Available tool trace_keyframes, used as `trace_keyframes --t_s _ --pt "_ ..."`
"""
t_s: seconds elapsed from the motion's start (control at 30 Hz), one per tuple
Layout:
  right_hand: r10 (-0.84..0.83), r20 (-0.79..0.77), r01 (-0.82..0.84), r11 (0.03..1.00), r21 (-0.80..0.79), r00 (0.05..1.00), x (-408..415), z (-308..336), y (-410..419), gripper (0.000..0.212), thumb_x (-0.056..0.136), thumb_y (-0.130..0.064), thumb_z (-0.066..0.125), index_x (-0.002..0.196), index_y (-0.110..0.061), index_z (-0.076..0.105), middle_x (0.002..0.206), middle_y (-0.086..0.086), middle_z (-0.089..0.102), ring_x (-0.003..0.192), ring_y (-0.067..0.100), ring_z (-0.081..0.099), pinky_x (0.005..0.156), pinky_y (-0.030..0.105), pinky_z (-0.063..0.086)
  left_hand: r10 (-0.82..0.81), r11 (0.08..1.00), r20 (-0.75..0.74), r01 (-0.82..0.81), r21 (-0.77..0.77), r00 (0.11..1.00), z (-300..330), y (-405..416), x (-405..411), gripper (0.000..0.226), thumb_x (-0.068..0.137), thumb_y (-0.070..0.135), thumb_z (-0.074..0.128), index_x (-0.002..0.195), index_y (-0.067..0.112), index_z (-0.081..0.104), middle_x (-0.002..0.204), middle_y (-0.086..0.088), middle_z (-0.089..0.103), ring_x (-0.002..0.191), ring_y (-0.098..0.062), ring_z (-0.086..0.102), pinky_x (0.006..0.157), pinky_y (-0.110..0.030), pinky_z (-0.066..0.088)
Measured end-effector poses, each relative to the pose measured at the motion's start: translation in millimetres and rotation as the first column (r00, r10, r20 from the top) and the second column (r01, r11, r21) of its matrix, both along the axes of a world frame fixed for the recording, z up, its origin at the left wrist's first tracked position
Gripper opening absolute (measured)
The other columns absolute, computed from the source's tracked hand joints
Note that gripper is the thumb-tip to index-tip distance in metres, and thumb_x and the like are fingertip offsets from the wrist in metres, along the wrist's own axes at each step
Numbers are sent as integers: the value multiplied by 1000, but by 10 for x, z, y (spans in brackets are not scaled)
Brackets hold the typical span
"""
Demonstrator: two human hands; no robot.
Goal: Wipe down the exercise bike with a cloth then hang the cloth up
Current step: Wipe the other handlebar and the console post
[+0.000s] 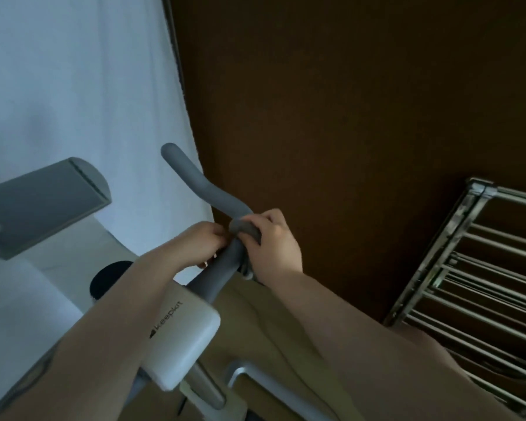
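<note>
Both hands work the exercise bike's grey handlebar point(216, 205), the right hand point(274, 241) curled round a grey cloth point(245, 228) wrapped on it, the left hand point(205, 243) pinching alongside, so wiping seems underway and hanging on the drying rack point(474, 268) remains.

Dim rm: white curtain point(82, 86) left, dark brown wall point(346, 101) ctr, metal drying rack point(480, 287) at right.

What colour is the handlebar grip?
Grey, matte handlebar grip, clearest in the head view.
</note>
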State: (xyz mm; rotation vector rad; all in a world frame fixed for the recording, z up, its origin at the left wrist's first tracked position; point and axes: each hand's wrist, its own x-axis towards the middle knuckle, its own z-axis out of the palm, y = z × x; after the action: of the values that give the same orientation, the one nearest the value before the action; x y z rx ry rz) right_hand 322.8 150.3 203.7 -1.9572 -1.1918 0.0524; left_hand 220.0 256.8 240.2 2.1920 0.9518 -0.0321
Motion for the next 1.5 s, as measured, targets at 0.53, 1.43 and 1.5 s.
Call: trace_keyframes --t_s 0.53,1.43,1.5 --pt "4 -58 -2 999 35 998 299 -57 117 32 96 -24 56 127 -29 59 114 -8 41 102 9 51 88 33 53 -34 997 192 19 80 981 -183 108 3 27 94 8 45 85 17 68 85 4 64 77 -8 58 63 -20 41" --pt "224 -143 -217 974 64 964 200 -138 -110 33 91 -14 62 118 -34 64 112 -11 46 103 0 51 85 19 49 -144 980 213 169 -107 966 -141 92 3 13 81 27 69 86 32 59 85 9 62 73 -1 58 65 -21 41" --pt "187 -159 -177 982 71 969 280 -83 -13 32 90 -12 63 113 -34 65 110 -10 49 100 1 53 84 18 49 -196 971 171 216 -105 966 -152 89 -1 28 77 29 75 91 35 52 91 11 59 77 -1 56 66 -19 40"
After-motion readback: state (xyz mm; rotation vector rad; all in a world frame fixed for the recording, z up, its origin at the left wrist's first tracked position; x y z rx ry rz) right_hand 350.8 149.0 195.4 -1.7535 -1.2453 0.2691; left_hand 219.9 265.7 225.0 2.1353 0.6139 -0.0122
